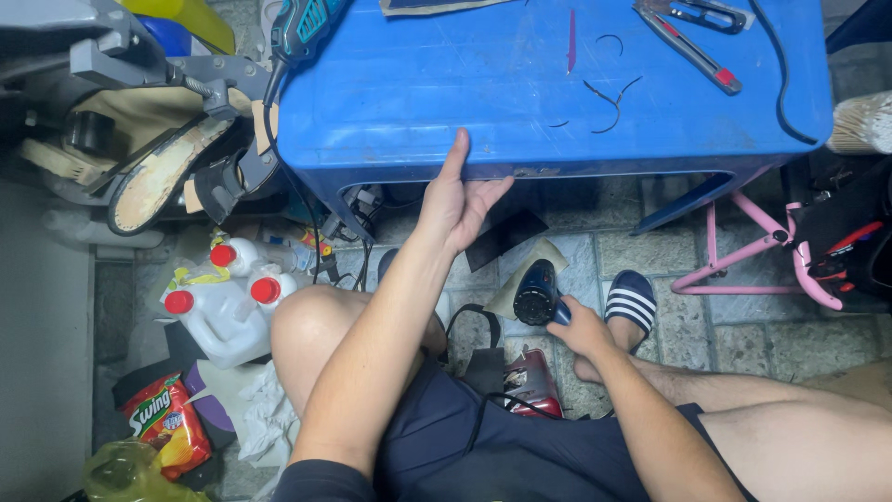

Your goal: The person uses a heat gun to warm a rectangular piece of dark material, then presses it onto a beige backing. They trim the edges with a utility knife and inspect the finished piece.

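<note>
My left hand (457, 200) rests with its fingers spread against the front edge of a blue plastic table (520, 112), holding nothing. Lower down, between my knees, my right hand (578, 327) grips the handle of a dark blue heat gun (537, 292), whose round nozzle faces up toward me. A black cord (483, 409) loops over my dark shorts. Under the heat gun lie a tan piece (539, 256) and a black piece of sheet material (506, 237) on the tiled floor.
On the table lie a teal rotary tool (302, 26), a utility knife (692, 46) and thin black scraps. At left stand a shoe-repair stand holding a sole (153, 172), white jugs with red caps (228, 302), and a snack bag (167, 423). A pink frame (753, 251) stands right.
</note>
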